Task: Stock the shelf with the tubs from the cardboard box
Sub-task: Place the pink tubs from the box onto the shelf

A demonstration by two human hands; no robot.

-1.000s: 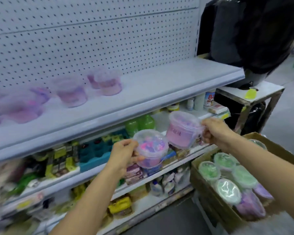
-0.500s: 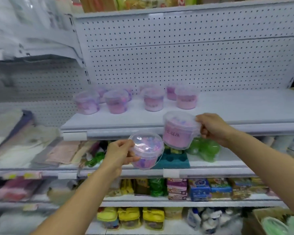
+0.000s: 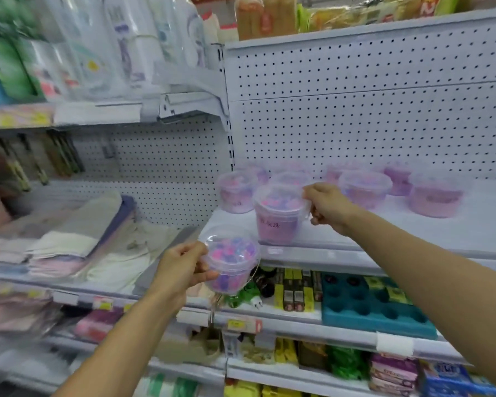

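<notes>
Gripping a clear tub of pink filling (image 3: 278, 214) by its rim, the right hand (image 3: 328, 207) holds it at the front edge of the white shelf (image 3: 384, 239); whether its base touches the shelf I cannot tell. Down at seven o'clock from it, the left hand (image 3: 181, 267) clasps a second tub (image 3: 231, 260), tilted toward me so the pink and purple beads show through the lid, off the shelf and out in front of the lower tier. Behind the right-hand tub, from ten o'clock round to three o'clock, a loose row of stocked pink tubs (image 3: 433, 196) stands against the pegboard back (image 3: 370, 124). At five o'clock, one tier down, sits a teal tray with round holes (image 3: 375, 305), with yellow packets just beside it. Folded cloths (image 3: 78, 242) lie on the neighbouring bay at nine o'clock.
</notes>
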